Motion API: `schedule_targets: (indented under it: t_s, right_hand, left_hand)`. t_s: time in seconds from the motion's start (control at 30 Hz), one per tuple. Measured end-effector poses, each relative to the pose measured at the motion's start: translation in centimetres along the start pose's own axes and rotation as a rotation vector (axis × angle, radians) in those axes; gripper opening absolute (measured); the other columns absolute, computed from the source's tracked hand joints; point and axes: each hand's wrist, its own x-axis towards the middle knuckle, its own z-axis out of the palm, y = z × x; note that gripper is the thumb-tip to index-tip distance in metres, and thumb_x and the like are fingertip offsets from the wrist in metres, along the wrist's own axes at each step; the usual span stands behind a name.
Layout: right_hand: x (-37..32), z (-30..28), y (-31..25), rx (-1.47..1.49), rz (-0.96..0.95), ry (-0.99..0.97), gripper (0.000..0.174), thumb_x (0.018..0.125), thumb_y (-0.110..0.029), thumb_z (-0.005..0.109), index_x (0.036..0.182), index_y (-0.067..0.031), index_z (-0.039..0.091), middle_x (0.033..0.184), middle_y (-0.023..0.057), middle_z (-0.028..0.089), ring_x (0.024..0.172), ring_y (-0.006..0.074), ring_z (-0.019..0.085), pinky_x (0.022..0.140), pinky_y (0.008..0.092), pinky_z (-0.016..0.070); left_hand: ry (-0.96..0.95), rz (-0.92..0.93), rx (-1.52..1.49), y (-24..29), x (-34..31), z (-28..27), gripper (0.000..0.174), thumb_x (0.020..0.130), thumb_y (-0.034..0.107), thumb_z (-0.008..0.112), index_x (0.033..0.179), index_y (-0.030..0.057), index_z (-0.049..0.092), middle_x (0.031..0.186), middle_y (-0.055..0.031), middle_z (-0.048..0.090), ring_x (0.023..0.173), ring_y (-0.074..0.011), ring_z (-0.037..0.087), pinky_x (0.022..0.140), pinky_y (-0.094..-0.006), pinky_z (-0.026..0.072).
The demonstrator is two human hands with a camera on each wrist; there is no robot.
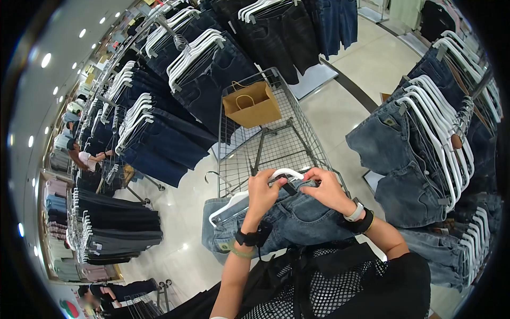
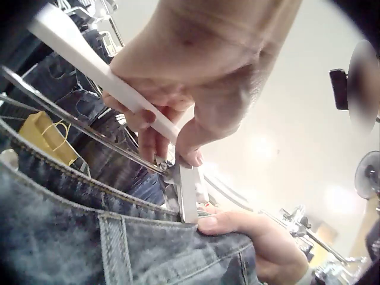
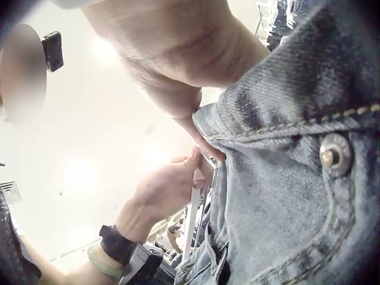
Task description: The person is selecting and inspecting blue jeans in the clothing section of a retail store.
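Note:
Both hands work at the waistband of blue denim bottoms [image 1: 311, 212], which lie over the near end of the shopping cart. My left hand [image 1: 261, 192] pinches the clip [image 2: 187, 196] of a white hanger [image 2: 77, 56], thumb on its outer face. The clip's lower end sits at the waistband edge. My right hand [image 1: 328, 190] pinches the waistband close beside that clip, its thumb on the denim in the left wrist view. In the right wrist view a metal rivet [image 3: 336, 155] shows by the pocket. Another white hanger part [image 1: 231, 204] and denim extend to the left.
The wire shopping cart [image 1: 319, 154] stands ahead with a brown paper bag [image 1: 255, 103] inside. Racks of dark jeans [image 1: 159, 149] line the left; grey-blue denim shorts [image 1: 385, 138] hang close on the right. Other people [image 1: 93, 159] are farther left. Pale tiled floor [image 1: 183, 260] lies between.

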Motion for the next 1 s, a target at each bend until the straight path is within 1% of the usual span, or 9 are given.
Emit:
schedule_targets:
  t_s: [0.13, 0.2, 0.23, 0.37, 0.47, 0.53, 0.77, 0.87, 1.0]
  right_hand:
    - [0.3, -0.6, 0.3, -0.061, 0.049, -0.091, 0.025, 0.073, -0.015, 0.073, 0.091, 0.0010, 0.069, 0.059, 0.0067, 0.057, 0.053, 0.0131, 0.048, 0.051, 0.0299, 0.0368]
    - [0.5, -1.1, 0.3, -0.080, 0.049, -0.150, 0.025, 0.073, -0.015, 0.073, 0.091, 0.0009, 0.070, 0.058, 0.0069, 0.055, 0.053, 0.0130, 0.048, 0.051, 0.0302, 0.0361]
    - [0.5, -1.3, 0.1, -0.046, 0.055, -0.169, 0.025, 0.073, -0.015, 0.072, 0.092, 0.0009, 0.070, 0.057, 0.0079, 0.055, 0.052, 0.0132, 0.048, 0.051, 0.0304, 0.0359]
    - [0.6, -1.6, -0.1, -0.052, 0.050, -0.215, 0.025, 0.073, -0.015, 0.072, 0.093, 0.0008, 0.070, 0.057, 0.0109, 0.054, 0.051, 0.0147, 0.048, 0.051, 0.0310, 0.0359]
    - [0.4, -1.6, -0.3, -0.058, -0.002, -0.198, 0.026, 0.074, -0.015, 0.071, 0.094, 0.0004, 0.069, 0.059, 0.0125, 0.055, 0.051, 0.0180, 0.050, 0.051, 0.0324, 0.0371]
    - [0.4, -1.6, -0.6, -0.071, -0.003, -0.189, 0.025, 0.074, -0.015, 0.071, 0.093, 0.0003, 0.069, 0.060, 0.0132, 0.056, 0.052, 0.0195, 0.051, 0.052, 0.0333, 0.0379]
    - [0.3, -1.4, -0.6, -0.091, 0.027, -0.169, 0.023, 0.075, -0.015, 0.071, 0.091, 0.0005, 0.069, 0.063, 0.0153, 0.060, 0.054, 0.0224, 0.055, 0.052, 0.0349, 0.0393]
    - [0.1, -1.3, -0.8, -0.104, 0.025, -0.153, 0.023, 0.075, -0.015, 0.072, 0.090, 0.0007, 0.069, 0.062, 0.0153, 0.059, 0.053, 0.0206, 0.053, 0.051, 0.0342, 0.0385]
    - [0.0, -0.8, 0.6, -0.040, 0.029, -0.129, 0.022, 0.074, -0.016, 0.074, 0.089, -0.0002, 0.069, 0.061, 0.0106, 0.058, 0.052, 0.0147, 0.050, 0.050, 0.0317, 0.0369]
  left_hand:
    - [-0.166, -0.160, -0.198, -0.1, 0.5, -0.9, 0.031, 0.081, 0.019, 0.074, 0.101, -0.0030, 0.066, 0.079, -0.0042, 0.064, 0.067, -0.0085, 0.053, 0.059, -0.0252, 0.0428]
    - [-0.369, -0.184, -0.350, -0.5, 1.4, -1.9, 0.031, 0.079, 0.024, 0.075, 0.098, 0.0000, 0.068, 0.070, -0.0045, 0.059, 0.057, -0.0133, 0.046, 0.051, -0.0294, 0.0344]
    - [-0.419, -0.215, -0.352, -0.2, 1.6, -2.5, 0.033, 0.080, 0.026, 0.075, 0.099, -0.0005, 0.068, 0.068, -0.0007, 0.054, 0.058, -0.0102, 0.041, 0.052, -0.0285, 0.0333]
    - [-0.444, -0.179, -0.345, 0.4, 1.7, -2.9, 0.031, 0.079, 0.023, 0.075, 0.097, -0.0008, 0.068, 0.068, -0.0016, 0.055, 0.058, -0.0102, 0.042, 0.052, -0.0282, 0.0341]
    - [-0.399, -0.200, -0.370, 0.2, 1.3, -2.4, 0.030, 0.077, 0.021, 0.076, 0.095, -0.0013, 0.068, 0.070, -0.0044, 0.057, 0.059, -0.0124, 0.045, 0.054, -0.0290, 0.0359]
    - [-0.279, -0.156, -0.217, 0.4, 1.0, -2.0, 0.022, 0.079, 0.012, 0.075, 0.092, -0.0034, 0.067, 0.079, -0.0040, 0.063, 0.070, -0.0094, 0.052, 0.062, -0.0265, 0.0424]
    - [-0.122, -0.028, -0.137, 1.5, 0.5, -1.5, 0.019, 0.075, 0.007, 0.074, 0.089, -0.0028, 0.066, 0.074, -0.0086, 0.059, 0.064, -0.0170, 0.052, 0.059, -0.0298, 0.0402]
    - [-0.146, -0.078, -0.116, 1.7, 0.5, -1.3, 0.020, 0.074, 0.008, 0.075, 0.089, -0.0027, 0.066, 0.075, -0.0099, 0.059, 0.065, -0.0188, 0.052, 0.059, -0.0309, 0.0398]
    - [-0.076, 0.031, -0.112, 1.3, -0.1, 0.0, 0.023, 0.074, 0.013, 0.077, 0.088, -0.0019, 0.066, 0.076, -0.0108, 0.060, 0.067, -0.0220, 0.053, 0.059, -0.0318, 0.0400]
